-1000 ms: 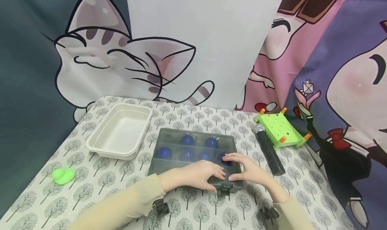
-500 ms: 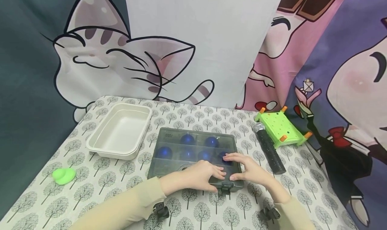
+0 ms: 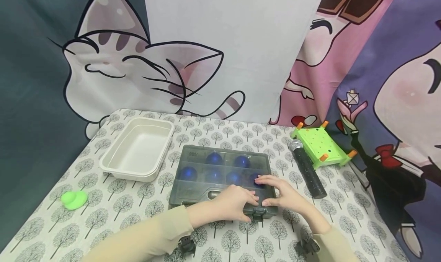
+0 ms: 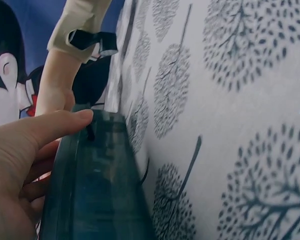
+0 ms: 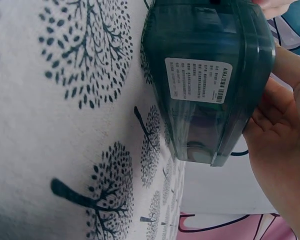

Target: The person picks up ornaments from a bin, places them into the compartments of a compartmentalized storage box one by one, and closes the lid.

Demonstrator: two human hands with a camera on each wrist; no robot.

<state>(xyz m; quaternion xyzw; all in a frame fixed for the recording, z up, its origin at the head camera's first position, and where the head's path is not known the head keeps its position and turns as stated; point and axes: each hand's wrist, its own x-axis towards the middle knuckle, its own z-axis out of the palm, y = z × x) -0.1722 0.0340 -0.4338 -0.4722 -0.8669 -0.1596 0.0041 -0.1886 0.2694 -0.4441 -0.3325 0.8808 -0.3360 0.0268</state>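
A translucent grey-green compartment case (image 3: pixel 196 191) lies flat in the head view, its lid down. Several blue balls (image 3: pixel 214 158) show through the lid, each in its own compartment. My left hand (image 3: pixel 231 204) rests on the front of the lid, its thumb by the latch (image 3: pixel 257 215) at the front right. In the left wrist view that thumb (image 4: pixel 65 122) reaches over the case's front edge. My right hand (image 3: pixel 284 193) rests on the lid's right side with fingers spread, partly covering one ball. The case's labelled end wall (image 5: pixel 200 80) faces the right wrist camera.
A white tub (image 3: pixel 138 145) stands at the back left, with a green toy duck (image 3: pixel 74 199) in front of it. To the right lie a black microphone (image 3: pixel 308 174) and an upturned green pegged toy table (image 3: pixel 320 143). Tree-patterned cloth (image 3: pixel 155 208) covers the table.
My left hand has shifted slightly, its thumb a little lower by the latch, and more of the oval slot in the lid shows. My right hand and the case have stayed put.
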